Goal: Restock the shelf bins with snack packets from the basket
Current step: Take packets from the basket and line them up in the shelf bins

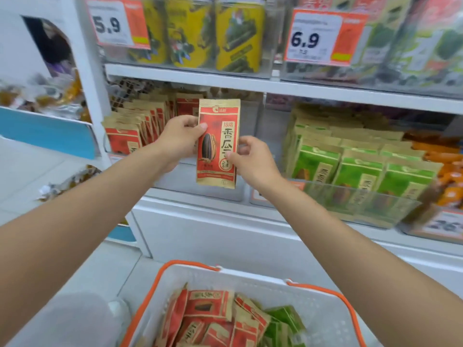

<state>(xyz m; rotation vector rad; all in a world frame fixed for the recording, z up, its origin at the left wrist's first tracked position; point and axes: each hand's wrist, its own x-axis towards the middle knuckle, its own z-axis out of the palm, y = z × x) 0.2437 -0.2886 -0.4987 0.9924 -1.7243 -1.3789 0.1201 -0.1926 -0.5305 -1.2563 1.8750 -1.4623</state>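
A red and gold sunflower seed packet (218, 144) is held upright in front of the middle shelf. My left hand (179, 140) grips its left edge, thumb on the front. My right hand (251, 159) pinches its lower right edge. Behind it a clear bin (175, 181) holds a row of matching red packets (130, 131) at its left side. The white basket with orange handles (323, 314) sits below, with several red packets (213, 319) and green packets (283, 324) inside.
A neighbouring clear bin (363, 196) to the right holds green packets, with orange packets (448, 166) beyond. The upper shelf carries yellow canisters (238, 33) and price tags 5.9 and 6.9. A blue-edged display (47, 136) stands at left.
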